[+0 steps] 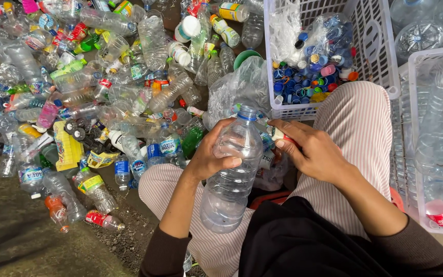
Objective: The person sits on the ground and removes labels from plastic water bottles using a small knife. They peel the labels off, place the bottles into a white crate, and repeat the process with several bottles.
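You wear a dark brown long-sleeved top [303,246], sleeves [157,254] pushed up your forearms, and trousers [357,123] in fine pink-and-white stripes.

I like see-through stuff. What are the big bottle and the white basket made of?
The big bottle in the left hand looks like thin clear plastic: see-through, shiny, ribbed. The white basket seems hard, matte plastic, moulded in a grid of holes.

Two hands are seen, the left hand [208,159] and the right hand [311,151]. One clear bottle [232,174] is held. Two white baskets [380,66] [416,128] are counted; heaped bottles [78,77] and caps [308,84] cannot be counted.
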